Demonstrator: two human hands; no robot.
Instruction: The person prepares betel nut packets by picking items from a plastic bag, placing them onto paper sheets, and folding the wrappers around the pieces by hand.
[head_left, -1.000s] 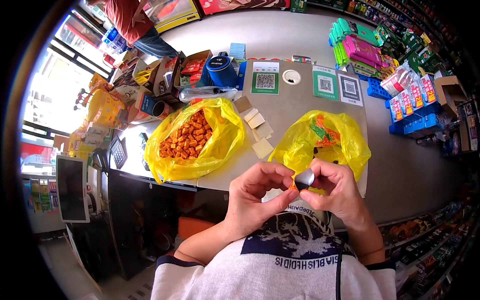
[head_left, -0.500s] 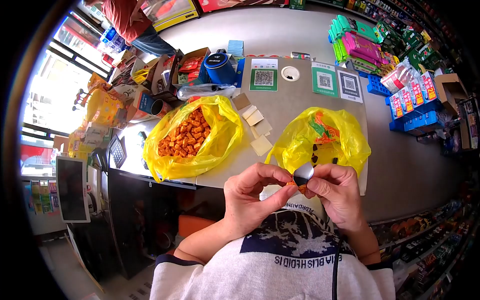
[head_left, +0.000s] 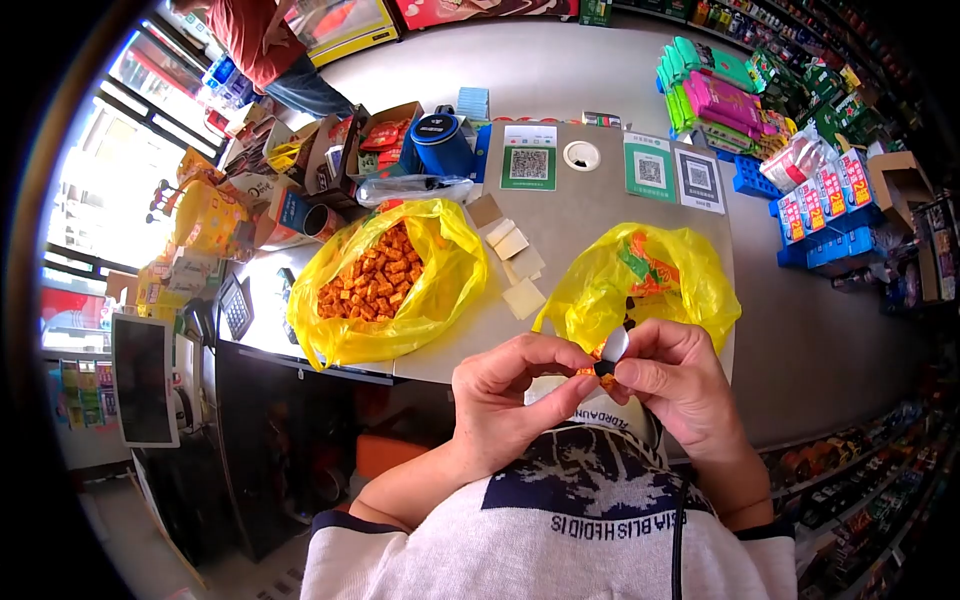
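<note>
Low over the counter's front edge, my left hand (head_left: 515, 395) pinches a small orange wrapper (head_left: 586, 371). My right hand (head_left: 680, 385) meets it, thumb and forefinger closed on the same wrapper, whose silvery inner side (head_left: 614, 346) stands up. A dark bit shows between the fingertips. Just beyond my hands lies an open yellow bag (head_left: 590, 285) with dark pieces and an orange-green wrapper inside. To the left, another yellow bag (head_left: 450, 265) holds many small orange-wrapped pieces (head_left: 370, 280). Pale square cards (head_left: 523, 298) lie between the bags.
QR code signs (head_left: 529, 160) lie on the counter (head_left: 590, 210) near a round white-rimmed hole (head_left: 582, 155). A blue canister (head_left: 441, 145) and boxes line the back left. A monitor (head_left: 146, 380) stands at left. A person (head_left: 262, 45) stands at the upper left.
The wrapper has been folded and turned between my fingertips, so its silvery side looks narrower. My hands stay in nearly the same place.
</note>
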